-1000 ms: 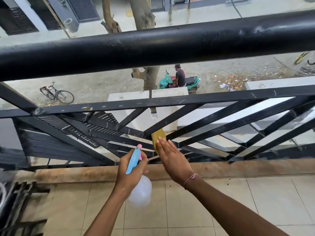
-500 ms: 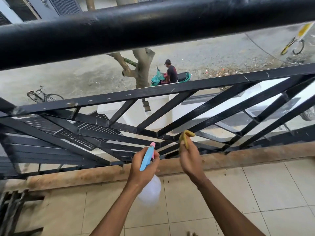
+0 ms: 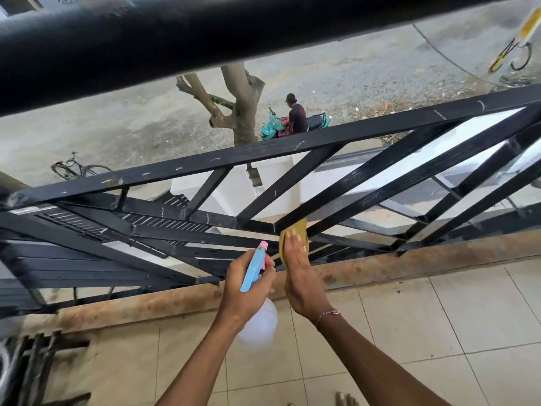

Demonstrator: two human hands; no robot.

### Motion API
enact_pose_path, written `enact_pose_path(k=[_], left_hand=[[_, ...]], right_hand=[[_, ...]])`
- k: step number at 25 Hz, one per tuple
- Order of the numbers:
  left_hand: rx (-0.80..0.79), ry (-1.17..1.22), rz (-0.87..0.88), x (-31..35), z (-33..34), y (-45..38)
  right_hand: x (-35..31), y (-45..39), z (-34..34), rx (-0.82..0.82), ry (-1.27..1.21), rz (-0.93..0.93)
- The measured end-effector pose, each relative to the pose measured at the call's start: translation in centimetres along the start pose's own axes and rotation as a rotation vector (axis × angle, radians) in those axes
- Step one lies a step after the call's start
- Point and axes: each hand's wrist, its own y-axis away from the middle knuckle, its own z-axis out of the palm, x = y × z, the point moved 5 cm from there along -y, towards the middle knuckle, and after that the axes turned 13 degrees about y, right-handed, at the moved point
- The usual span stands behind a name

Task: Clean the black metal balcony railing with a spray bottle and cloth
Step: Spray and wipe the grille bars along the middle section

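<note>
Low on the railing point(image 3: 307, 143), where several diagonal bars meet, your right hand point(image 3: 298, 273) lies flat with fingers straight, pressing a yellow cloth point(image 3: 295, 230) against the joint. The cloth peeks out past your fingertips at 12 o'clock and along the hand's left edge; the palm covers the rest. A flat hand suits this spot, I judge: it spreads pressure over the angled faces rather than bunching the cloth.

Your left hand point(image 3: 246, 285) sits just beside it at 9 o'clock, fingers curled round the neck of the spray bottle point(image 3: 254, 266). The blue trigger head with its pink nozzle tip points up toward the same joint, and the pale translucent body hangs below the wrist. Holding it this close likely keeps the next squirt ready without a reach.

White flecks and scuffs mark the mid rail and the diagonals toward 2 o'clock, so much of the panel looks still to be done. The round top rail point(image 3: 205, 33) crosses overhead at 12.

A rusty-brown kerb point(image 3: 409, 265) runs under the railing; pale floor tiles point(image 3: 468, 332) lie at 5 o'clock. On the street below are a tree trunk point(image 3: 243, 106), a bicycle point(image 3: 79, 169) and a person by a green scooter point(image 3: 270, 128).
</note>
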Motion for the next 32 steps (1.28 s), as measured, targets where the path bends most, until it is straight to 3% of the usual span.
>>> enact_pose_path(k=[5, 9, 12, 15, 16, 18, 19, 22, 26, 29, 32], left_hand=[[0.047, 0.013, -0.021, -0.4, -1.0, 0.0], [0.070, 0.009, -0.030, -0.5, -1.8, 0.2], [0.048, -0.005, -0.002, 0.2, -1.8, 0.6], [0.071, 0.009, -0.012, 0.6, -1.7, 1.1], [0.072, 0.019, -0.003, 0.8, -1.6, 1.3], [0.070, 0.031, 0.010, 1.3, -1.3, 1.5], [0.076, 0.043, 0.003, 1.5, -1.2, 1.6], [0.097, 0.083, -0.017, 2.0, -1.1, 1.9], [0.071, 0.076, 0.018, 2.7, -0.7, 2.5], [0.052, 0.052, 0.040, 3.0, -0.5, 2.5], [0.017, 0.046, 0.057, 4.0, 0.3, 2.3]], right_hand=[[0.1, -5.6, 0.0, -0.102, 0.011, 0.097], [-1.8, -3.4, -0.9, -0.129, 0.010, 0.082], [-2.8, -0.2, -3.9, -0.114, -0.420, 0.152], [-3.3, 2.3, -7.0, -0.083, -1.069, 0.665], [-3.8, 2.9, -8.2, -0.062, -1.193, 0.741], [-5.5, 3.1, -10.7, -0.006, -1.281, 0.694], [-6.3, 2.5, -12.0, 0.040, -1.168, 0.572], [-7.5, -1.2, -13.4, 0.216, -0.325, 0.136], [-7.7, -4.2, -6.5, -0.058, 0.622, -0.280], [-6.8, -3.1, -5.1, -0.114, 1.015, -0.460], [-6.3, -2.2, -7.5, -0.168, 1.174, -0.517]])
